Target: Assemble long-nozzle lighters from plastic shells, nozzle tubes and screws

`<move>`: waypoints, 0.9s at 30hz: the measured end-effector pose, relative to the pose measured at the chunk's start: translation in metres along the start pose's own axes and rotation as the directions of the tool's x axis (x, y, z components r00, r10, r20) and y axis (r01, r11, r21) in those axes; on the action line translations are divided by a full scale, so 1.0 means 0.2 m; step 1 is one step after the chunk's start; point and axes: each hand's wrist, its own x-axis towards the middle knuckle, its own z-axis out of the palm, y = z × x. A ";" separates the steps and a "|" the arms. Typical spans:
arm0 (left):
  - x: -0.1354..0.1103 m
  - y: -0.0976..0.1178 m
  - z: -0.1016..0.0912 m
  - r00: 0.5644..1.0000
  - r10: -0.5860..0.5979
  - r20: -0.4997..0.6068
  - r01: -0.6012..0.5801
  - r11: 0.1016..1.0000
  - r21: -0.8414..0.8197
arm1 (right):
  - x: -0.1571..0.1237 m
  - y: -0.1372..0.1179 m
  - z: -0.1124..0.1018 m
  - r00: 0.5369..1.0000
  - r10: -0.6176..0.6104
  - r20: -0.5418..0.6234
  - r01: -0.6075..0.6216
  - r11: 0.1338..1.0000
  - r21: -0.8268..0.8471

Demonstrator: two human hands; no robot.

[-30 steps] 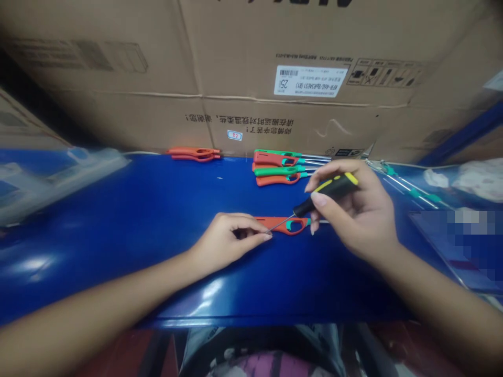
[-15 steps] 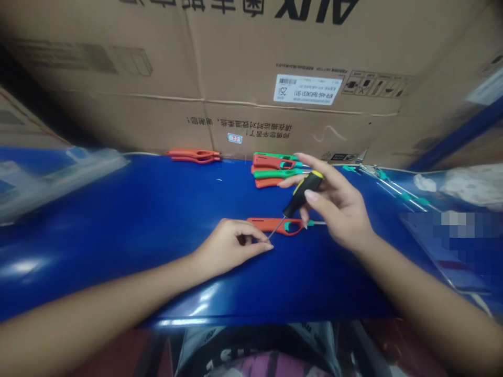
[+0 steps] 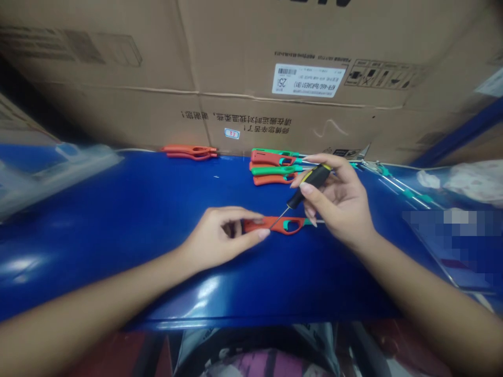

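Observation:
An orange gas lighter (image 3: 277,224) with a green trigger and a thin metal rod lies across the blue table. Around its left end, my left hand (image 3: 220,235) is closed, thumb along the near edge and fingers over the far side. My right hand (image 3: 340,201) grips a black and yellow screwdriver (image 3: 314,180) by the handle. The screwdriver slants down to the left, its tip at the lighter's body beside my left thumb. Whether the tip sits in a screw is too small to tell.
Behind my right hand lies a group of red, orange and green lighters (image 3: 271,170). Orange casing parts (image 3: 188,152) rest farther left by a large cardboard box (image 3: 236,73). Metal rods with green ends (image 3: 406,192) are at right; a blurred clear plastic container (image 3: 58,173) stands left.
My left hand has gone from pinching at the screwdriver's tip to holding the lighter's left end. The screwdriver's tip has moved slightly away from me, onto the lighter's body.

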 end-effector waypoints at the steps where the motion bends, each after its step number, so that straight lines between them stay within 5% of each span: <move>1: 0.01 0.00 -0.02 0.999 0.030 -0.016 -0.029 0.999 0.046 | 0.01 0.00 -0.01 1.000 -0.020 -0.016 0.019 0.999 -0.026; 8: 0.05 -0.07 -0.07 0.976 0.168 0.140 -0.209 0.904 0.372 | 0.03 0.01 -0.06 0.993 -0.099 -0.062 0.083 0.971 -0.223; 16: 0.04 -0.09 -0.01 0.962 0.189 0.197 -0.230 0.950 0.210 | 0.00 -0.06 -0.05 0.998 -0.053 -0.018 0.046 0.960 -0.276; 27: 0.01 -0.11 0.05 0.943 0.261 0.205 -0.283 0.955 0.084 | -0.09 -0.06 0.04 0.941 -0.326 -0.085 0.264 0.871 -0.415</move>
